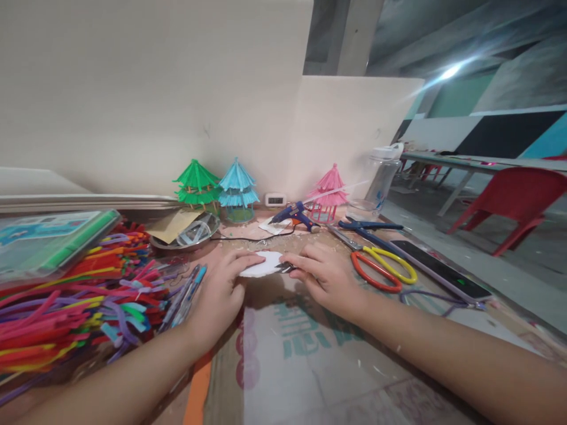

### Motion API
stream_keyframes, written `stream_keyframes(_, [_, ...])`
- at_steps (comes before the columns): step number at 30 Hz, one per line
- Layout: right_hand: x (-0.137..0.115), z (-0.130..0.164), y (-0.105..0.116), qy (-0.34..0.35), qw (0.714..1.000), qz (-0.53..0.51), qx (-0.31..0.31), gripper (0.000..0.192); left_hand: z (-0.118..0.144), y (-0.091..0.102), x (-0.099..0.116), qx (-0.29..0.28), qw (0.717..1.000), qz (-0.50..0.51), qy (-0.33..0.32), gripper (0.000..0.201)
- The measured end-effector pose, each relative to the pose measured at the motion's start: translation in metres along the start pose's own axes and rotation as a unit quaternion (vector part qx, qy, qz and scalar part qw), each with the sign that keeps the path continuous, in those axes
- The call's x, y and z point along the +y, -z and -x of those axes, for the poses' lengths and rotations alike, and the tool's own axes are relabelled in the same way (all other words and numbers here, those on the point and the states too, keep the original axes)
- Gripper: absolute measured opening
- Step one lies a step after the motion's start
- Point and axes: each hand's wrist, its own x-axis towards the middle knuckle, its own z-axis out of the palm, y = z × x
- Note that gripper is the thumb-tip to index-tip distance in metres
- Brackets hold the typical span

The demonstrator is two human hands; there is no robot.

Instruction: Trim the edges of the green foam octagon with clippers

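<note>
A small white disc (pixel 261 267) is pinched in my left hand (pixel 224 289), thumb below and fingers on top. From the right, my right hand (pixel 325 274) grips a small dark pointed metal tool (pixel 286 267) by the disc's edge; its exact kind is mostly hidden by my fingers. Both hands are above a cardboard-covered table (pixel 305 378) with green print. Behind them lies a blue glue gun (pixel 295 213) with an orange trigger. Scissors (pixel 383 265) with red and yellow handles rest right of my right hand.
Green (pixel 196 183), blue (pixel 238 189) and pink (pixel 330 192) pagoda-like models stand along the back. Pipe cleaners (pixel 88 295), pens (pixel 183 295) and a metal bowl (pixel 186 239) are at left. At right are blue-handled pliers (pixel 372 230), a phone (pixel 438 268) and a clear bottle (pixel 378 180).
</note>
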Motion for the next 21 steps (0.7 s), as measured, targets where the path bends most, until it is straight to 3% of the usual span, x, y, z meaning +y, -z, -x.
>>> stream_keyframes(21, [0.0005, 0.0020, -0.0004, 0.004, 1.000, 0.002, -0.007, 0.026, -0.0009, 0.0002, 0.0010, -0.005, 1.000, -0.001, -0.007, 0.047])
